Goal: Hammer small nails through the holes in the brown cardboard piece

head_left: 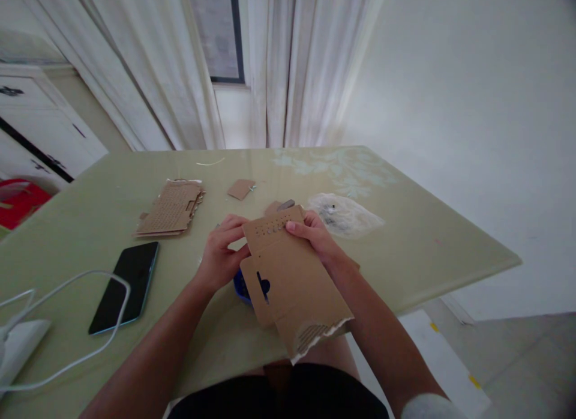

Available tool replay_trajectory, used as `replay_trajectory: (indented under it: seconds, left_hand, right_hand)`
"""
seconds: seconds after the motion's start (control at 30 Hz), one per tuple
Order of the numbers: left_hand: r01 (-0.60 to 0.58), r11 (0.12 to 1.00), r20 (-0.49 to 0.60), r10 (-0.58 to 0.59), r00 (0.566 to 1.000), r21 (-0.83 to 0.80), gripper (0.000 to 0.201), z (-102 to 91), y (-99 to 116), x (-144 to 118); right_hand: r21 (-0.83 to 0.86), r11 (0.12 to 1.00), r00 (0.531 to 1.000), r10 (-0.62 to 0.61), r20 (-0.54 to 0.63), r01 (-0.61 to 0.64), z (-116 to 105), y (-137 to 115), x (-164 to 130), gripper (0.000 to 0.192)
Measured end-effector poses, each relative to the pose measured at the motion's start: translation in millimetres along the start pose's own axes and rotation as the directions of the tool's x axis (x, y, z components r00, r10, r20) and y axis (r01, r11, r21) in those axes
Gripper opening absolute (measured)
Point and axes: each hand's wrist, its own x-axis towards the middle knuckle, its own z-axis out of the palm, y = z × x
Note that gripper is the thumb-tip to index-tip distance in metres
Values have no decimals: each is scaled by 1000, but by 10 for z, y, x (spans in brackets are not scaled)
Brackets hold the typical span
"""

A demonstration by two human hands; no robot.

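Note:
A torn-edged brown cardboard piece slants over the table's near edge, with rows of small holes across its top and a dark slot in its left flap. My right hand grips its upper right corner, thumb on the face and the other fingers behind. At the upper left edge, my left hand is closed on the cardboard, its fingertips partly hidden behind it. Below the left hand, a blue container shows partly under the cardboard. Just beyond the hands lies a grey tool-like object, mostly hidden.
A clear plastic bag with small dark items lies right of the hands. Stacked perforated cardboard and a small cardboard square lie farther back. A phone and a white cable occupy the table's left side.

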Motion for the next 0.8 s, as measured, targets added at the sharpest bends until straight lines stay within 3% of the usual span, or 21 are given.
replay_trajectory:
  seconds: [0.43, 0.53, 0.6, 0.7, 0.8]
  left_hand:
    - [-163, 972, -43, 173, 984, 170, 13, -51, 218, 14]
    - [-124, 980, -19, 129, 991, 153, 12, -56, 181, 18]
    - [-38, 991, -14, 40, 999, 130, 11, -61, 157, 30]
    - [117, 990, -116, -109, 987, 72, 26, -76, 159, 48]
    - [110, 986, -205, -84, 975, 122, 31, -97, 192, 57]
  right_hand:
    - [-72, 994, 997, 78, 16, -77, 80, -18, -29, 37]
    - [-55, 996, 997, 74, 3, -73, 89, 9, 2, 38]
    - [-38, 998, 998, 58, -29, -59, 84, 20, 31, 42]
    - [-12, 1000, 989, 22, -146, -24, 59, 18, 67, 43]
    - [-54, 998, 977, -23, -213, 11, 40, 1, 67, 42]
